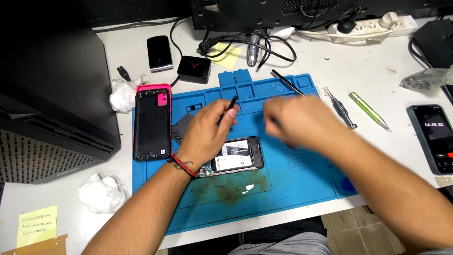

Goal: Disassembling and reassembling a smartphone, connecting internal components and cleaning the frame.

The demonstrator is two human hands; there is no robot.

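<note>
An opened phone (pixel 238 155) lies on the blue work mat (pixel 283 189), its battery and inner frame showing. My left hand (pixel 207 132) hovers over the phone's left end and pinches a thin black tool (pixel 231 104) that points up and right. My right hand (pixel 295 118) is blurred above the mat, just right of the phone; a dark sliver shows at its fingers but I cannot make out what it is. The phone's black back cover in a pink case (pixel 152 123) lies at the mat's left edge.
A small black part (pixel 181 128) lies beside the cover. A screwdriver (pixel 343 108), a green pen tool (pixel 369 111) and a phone showing a timer (pixel 435 138) sit at the right. Cotton wads (pixel 123 94) (pixel 101 192), a black box (pixel 194 69) and cables lie behind and left.
</note>
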